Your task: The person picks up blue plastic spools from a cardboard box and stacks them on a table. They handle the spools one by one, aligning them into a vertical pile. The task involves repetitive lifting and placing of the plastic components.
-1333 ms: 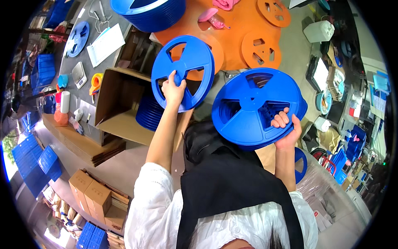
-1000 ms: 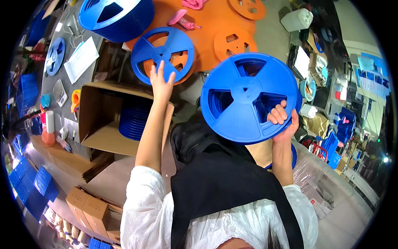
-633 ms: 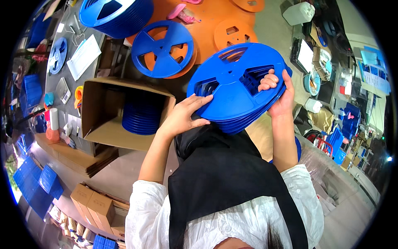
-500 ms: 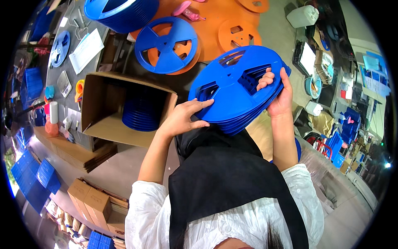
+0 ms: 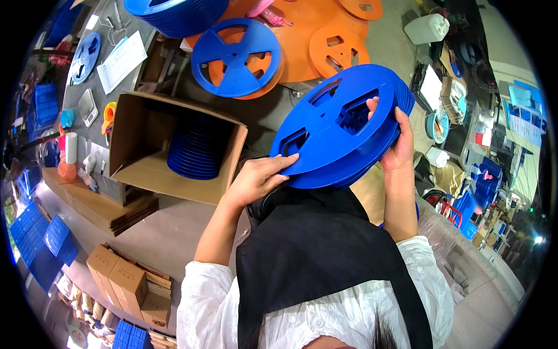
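Note:
In front of my body is a tilted stack of blue plastic reels (image 5: 325, 125) with cut-out windows. My left hand (image 5: 260, 177) pinches the near left rim of the top reel, with fingers on its face and thumb below. A gap separates that rim from the reels beneath. My right hand (image 5: 396, 142) grips the stack's right side, its fingertips showing through a window and its thumb on the rim. To the left, an open cardboard box (image 5: 136, 151) lies with its mouth toward me, holding a row of blue reels (image 5: 195, 148).
Beyond the box, a blue reel (image 5: 235, 55) rests over an orange one. Farther back stand a taller stack of blue reels (image 5: 180, 20) and an orange reel (image 5: 337, 49). Cartons (image 5: 122, 279) sit on the floor at lower left. A white jug (image 5: 427, 29) is at far right.
The top reel's near left edge has come up from the stack, opening a gap under it. My left hand moved slightly with that rim, and my right hand keeps its grip.

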Action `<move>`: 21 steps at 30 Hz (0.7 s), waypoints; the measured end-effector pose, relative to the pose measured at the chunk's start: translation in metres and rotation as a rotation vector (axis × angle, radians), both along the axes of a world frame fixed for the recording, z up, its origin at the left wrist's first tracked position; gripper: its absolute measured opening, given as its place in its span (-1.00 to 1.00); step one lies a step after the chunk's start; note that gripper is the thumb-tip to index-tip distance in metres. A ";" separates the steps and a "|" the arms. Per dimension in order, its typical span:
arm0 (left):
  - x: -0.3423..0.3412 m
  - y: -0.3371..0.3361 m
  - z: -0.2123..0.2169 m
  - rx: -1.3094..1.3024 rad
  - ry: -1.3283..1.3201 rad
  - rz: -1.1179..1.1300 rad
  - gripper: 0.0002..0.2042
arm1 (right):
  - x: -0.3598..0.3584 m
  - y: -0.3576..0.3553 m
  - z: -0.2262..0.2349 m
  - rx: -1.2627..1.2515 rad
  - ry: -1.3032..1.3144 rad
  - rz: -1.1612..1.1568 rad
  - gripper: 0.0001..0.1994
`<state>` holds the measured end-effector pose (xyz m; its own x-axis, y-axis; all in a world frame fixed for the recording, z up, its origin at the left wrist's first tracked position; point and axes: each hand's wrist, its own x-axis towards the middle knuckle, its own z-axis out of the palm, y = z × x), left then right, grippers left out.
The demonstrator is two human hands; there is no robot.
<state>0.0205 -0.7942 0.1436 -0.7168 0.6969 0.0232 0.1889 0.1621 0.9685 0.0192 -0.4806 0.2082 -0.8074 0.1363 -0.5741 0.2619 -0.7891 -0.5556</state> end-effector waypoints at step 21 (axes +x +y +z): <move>-0.006 0.002 0.012 0.020 0.094 0.069 -0.66 | 0.024 0.030 -0.017 0.073 0.158 0.122 -0.40</move>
